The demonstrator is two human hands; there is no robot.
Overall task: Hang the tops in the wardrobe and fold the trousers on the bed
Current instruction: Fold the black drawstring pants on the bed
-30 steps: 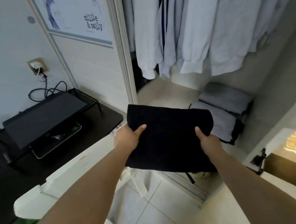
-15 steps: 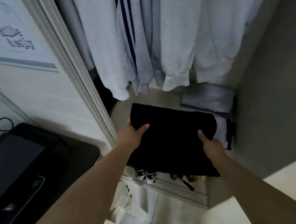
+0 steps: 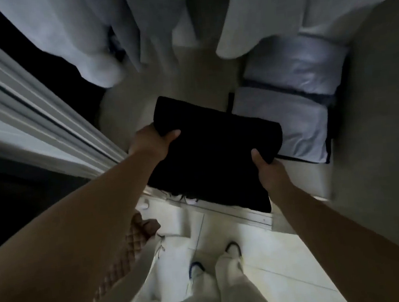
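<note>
I hold a folded pair of black trousers (image 3: 216, 154) flat in front of me, over the wardrobe's floor. My left hand (image 3: 152, 143) grips its left edge, thumb on top. My right hand (image 3: 270, 170) grips its near right corner, thumb on top. Pale tops (image 3: 113, 30) hang from above inside the wardrobe, their sleeves just beyond the trousers. Two folded grey garments (image 3: 298, 122) lie on the wardrobe floor to the right of the black trousers.
The wardrobe's white door frame (image 3: 32, 118) runs along the left. Its sliding track (image 3: 236, 213) crosses the floor below the trousers. The wardrobe's side wall (image 3: 380, 114) stands at right. My legs and shoes (image 3: 219, 270) are on the white tiles.
I have stepped up to the wardrobe and the view has tipped down. Both hands have carried the black trousers forward, over the wardrobe floor beside the grey folded garments.
</note>
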